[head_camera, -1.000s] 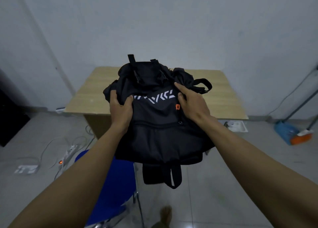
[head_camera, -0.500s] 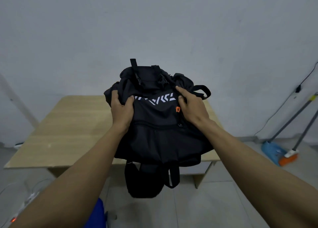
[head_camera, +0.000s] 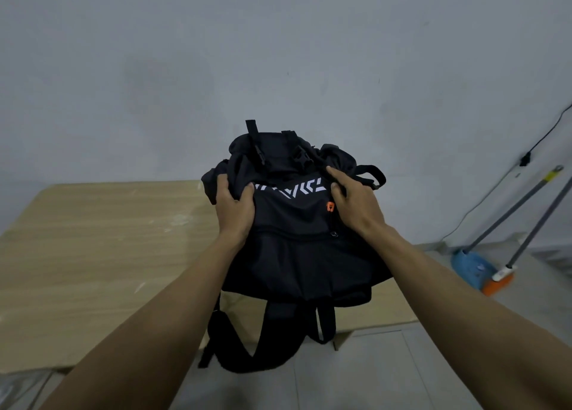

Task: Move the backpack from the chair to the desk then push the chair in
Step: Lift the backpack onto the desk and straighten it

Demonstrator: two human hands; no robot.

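above the wooden desk (head_camera: 93, 242), both hands (head_camera: 297, 205) grip a black backpack (head_camera: 297, 255).

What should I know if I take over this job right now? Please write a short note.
Left hand: gripping the backpack at its upper left.
Right hand: gripping it at its upper right.
Backpack: held over the right part of the desk; its straps hang past the near edge. I cannot tell if its base rests on the desk yet.
Chair: not in view.
Done: backpack is off the chair and brought to the desk.
Left: set it fully down, let go, then push the chair in.
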